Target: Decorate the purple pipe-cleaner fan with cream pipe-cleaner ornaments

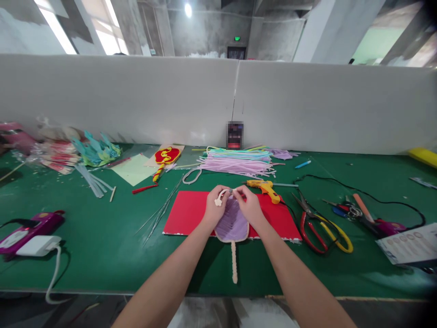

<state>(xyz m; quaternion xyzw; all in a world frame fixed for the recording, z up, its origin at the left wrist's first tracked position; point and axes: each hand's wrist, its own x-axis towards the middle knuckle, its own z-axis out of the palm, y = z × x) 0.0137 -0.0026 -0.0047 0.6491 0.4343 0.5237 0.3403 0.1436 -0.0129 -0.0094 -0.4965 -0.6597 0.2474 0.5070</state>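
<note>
Left hand [215, 206]: centre of frame, fingers pinched on a cream pipe-cleaner loop [220, 197] at the top of the fan.
Right hand [249, 205]: just beside it, fingertips closed on the same loop, it seems; the grip is small in view.
Purple fan [232, 223]: lies on the red sheet [187, 212], its cream handle [234, 262] pointing to the lower edge.
Bench [102, 237]: green; yellow glue gun [264, 187] just above the right hand, scissors [321, 228] at right, pipe-cleaner bundle [239, 161] above centre.
</note>
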